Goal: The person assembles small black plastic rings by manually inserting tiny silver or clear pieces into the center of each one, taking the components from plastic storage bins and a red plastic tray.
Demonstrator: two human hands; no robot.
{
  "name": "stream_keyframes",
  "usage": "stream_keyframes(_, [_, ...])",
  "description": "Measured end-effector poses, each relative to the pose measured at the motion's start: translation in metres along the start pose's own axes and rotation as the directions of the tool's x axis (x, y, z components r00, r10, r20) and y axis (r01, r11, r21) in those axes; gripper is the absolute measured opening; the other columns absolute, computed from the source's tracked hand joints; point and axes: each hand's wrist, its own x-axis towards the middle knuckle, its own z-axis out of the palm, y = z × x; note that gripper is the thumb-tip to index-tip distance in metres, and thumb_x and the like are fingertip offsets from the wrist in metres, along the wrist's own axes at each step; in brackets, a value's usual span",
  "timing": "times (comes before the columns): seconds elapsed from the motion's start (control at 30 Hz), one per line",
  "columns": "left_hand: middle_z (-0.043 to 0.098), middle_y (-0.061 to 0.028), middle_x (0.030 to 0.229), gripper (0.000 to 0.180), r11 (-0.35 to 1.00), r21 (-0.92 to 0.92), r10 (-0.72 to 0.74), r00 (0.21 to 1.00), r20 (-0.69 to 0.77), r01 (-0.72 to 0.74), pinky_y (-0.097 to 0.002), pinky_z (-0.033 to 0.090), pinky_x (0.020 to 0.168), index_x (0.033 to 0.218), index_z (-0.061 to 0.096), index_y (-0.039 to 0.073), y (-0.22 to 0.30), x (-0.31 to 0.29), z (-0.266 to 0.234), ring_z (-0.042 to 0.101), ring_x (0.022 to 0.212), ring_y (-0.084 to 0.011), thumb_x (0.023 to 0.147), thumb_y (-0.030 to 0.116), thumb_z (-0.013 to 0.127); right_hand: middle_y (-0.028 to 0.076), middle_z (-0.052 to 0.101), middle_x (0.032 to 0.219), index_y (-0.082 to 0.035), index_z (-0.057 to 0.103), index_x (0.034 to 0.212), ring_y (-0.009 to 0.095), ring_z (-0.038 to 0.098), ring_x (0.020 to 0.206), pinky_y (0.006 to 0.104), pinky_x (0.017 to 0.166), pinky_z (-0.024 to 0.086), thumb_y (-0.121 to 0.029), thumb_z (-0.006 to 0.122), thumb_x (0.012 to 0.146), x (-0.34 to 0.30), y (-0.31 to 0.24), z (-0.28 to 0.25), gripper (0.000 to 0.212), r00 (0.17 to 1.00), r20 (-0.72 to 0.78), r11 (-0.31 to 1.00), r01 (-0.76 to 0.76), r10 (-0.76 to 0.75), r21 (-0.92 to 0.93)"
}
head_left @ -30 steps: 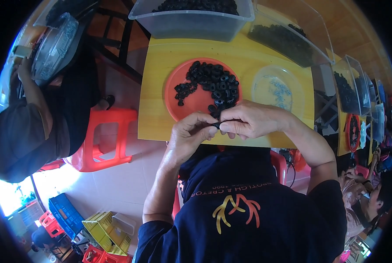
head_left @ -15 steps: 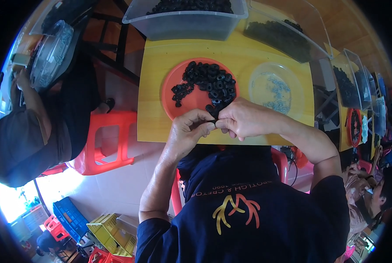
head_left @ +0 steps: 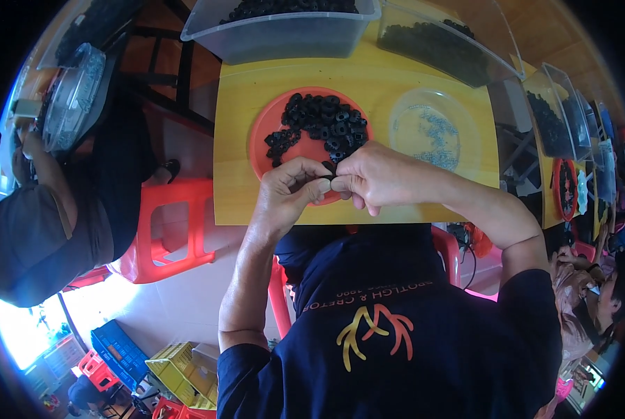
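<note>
Both hands meet over the near rim of a round red tray (head_left: 260, 150) on a yellow table. Between the fingertips sits a small black part (head_left: 329, 170), mostly covered by the fingers. My left hand (head_left: 291, 187) pinches it from the left with thumb and index finger. From the right, my right hand (head_left: 372, 178) closes on the same spot, its fingers curled. A pile of small black plastic parts (head_left: 326, 122) lies in the tray, with smaller black pieces (head_left: 282, 142) at its left. A clear round dish (head_left: 401, 126) of tiny silvery pieces (head_left: 435, 136) stands right of the tray.
Behind the tray, a translucent bin (head_left: 277, 42) and a clear bin (head_left: 452, 59) hold more black parts. A red stool (head_left: 176, 223) stands at left, beside a seated person (head_left: 54, 216). Crates, one blue (head_left: 120, 353) and one yellow (head_left: 180, 373), lie at lower left. Another person sits at far right.
My two hands, still together on the small black part, have shifted slightly left and up in the picture. The whole view has shifted a little too.
</note>
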Motion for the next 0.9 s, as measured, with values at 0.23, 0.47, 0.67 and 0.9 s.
stream_keyframes(0.23, [0.060,-0.0102,0.117,0.020,0.969,-0.092,0.240,0.960,0.142,-0.228,-0.0301,0.048,0.091,0.106,0.065,0.001,-0.008,0.009,-0.017,0.058,0.103,-0.0150,0.086,0.000,0.070,0.009,0.067,0.097,0.001,0.063,0.114,0.016,0.068,0.086,0.0313,0.073,0.056,-0.036,0.057,0.100,-0.003,0.005,-0.010,0.040,0.991,0.097,0.920,0.046,-0.090,0.390])
stream_keyframes(0.47, [0.054,-0.0150,0.135,0.035,0.915,0.183,0.356,0.933,0.053,-0.359,-0.0359,0.046,0.103,0.115,0.064,0.002,0.016,0.007,0.007,0.054,0.124,-0.0241,0.081,-0.003,0.070,0.010,0.063,0.119,-0.003,0.057,0.128,0.021,0.061,0.114,0.0412,0.095,0.053,-0.037,0.058,0.098,0.010,0.033,0.016,0.045,0.949,0.024,0.339,0.090,-0.316,0.937])
stream_keyframes(0.67, [0.061,-0.0165,0.130,0.038,0.850,0.404,0.351,0.935,0.047,-0.339,-0.0323,0.055,0.089,0.121,0.063,0.001,0.025,0.000,0.016,0.065,0.111,-0.0270,0.083,-0.006,0.065,0.008,0.064,0.117,-0.006,0.059,0.124,0.021,0.061,0.115,0.0429,0.100,0.049,-0.032,0.058,0.099,0.010,0.032,0.030,0.036,0.919,-0.066,0.092,0.111,-0.389,0.990])
stream_keyframes(0.9, [0.063,-0.0166,0.125,0.037,0.752,0.525,0.439,0.897,0.053,-0.399,-0.0334,0.054,0.091,0.120,0.064,0.001,0.037,0.010,0.020,0.065,0.111,-0.0287,0.083,-0.006,0.065,0.008,0.062,0.122,-0.006,0.057,0.127,0.020,0.060,0.114,0.0399,0.100,0.049,-0.035,0.058,0.098,0.005,0.038,0.023,0.041,0.928,-0.101,0.173,0.172,-0.358,0.970])
